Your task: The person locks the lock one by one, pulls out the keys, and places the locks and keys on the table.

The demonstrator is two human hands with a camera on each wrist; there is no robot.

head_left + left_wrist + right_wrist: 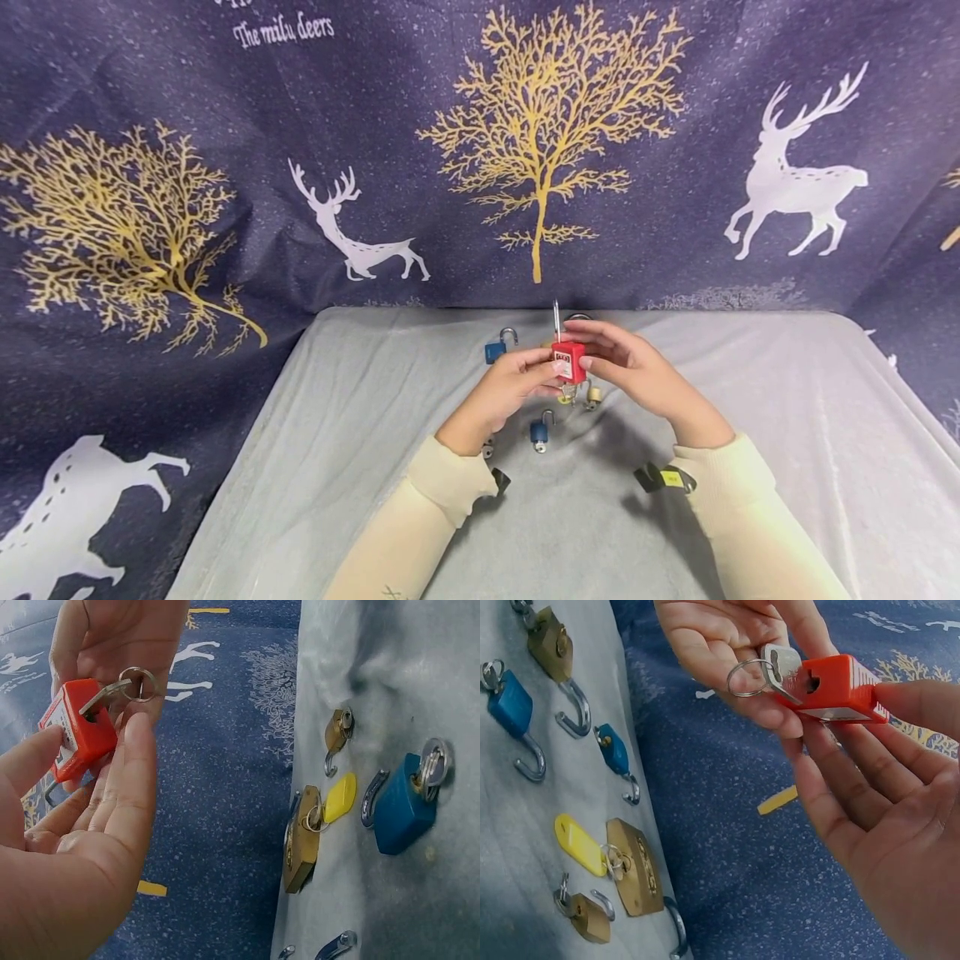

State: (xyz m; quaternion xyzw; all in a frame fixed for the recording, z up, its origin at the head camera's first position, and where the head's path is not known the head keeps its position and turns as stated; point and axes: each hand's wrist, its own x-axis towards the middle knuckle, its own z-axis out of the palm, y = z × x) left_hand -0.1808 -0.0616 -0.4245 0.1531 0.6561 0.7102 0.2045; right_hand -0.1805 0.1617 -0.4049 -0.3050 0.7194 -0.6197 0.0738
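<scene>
A red padlock (568, 360) is held above the grey table between both hands. My left hand (543, 367) pinches its body between thumb and fingers; the left wrist view shows the padlock (79, 727) in that grip. From the other side my right hand (588, 354) holds it, thumb on one end and fingers underneath, as the right wrist view shows on the padlock (840, 686). A silver key (784, 664) with a ring (139, 682) sits in the keyhole. The thin shackle (556, 321) points straight up.
Several padlocks lie on the grey cloth table (750, 400) under the hands: a blue one (498, 346), a smaller blue one (540, 429), brass ones (302, 844) and a yellow key tag (339, 799). A dark curtain with deer (795, 183) hangs behind.
</scene>
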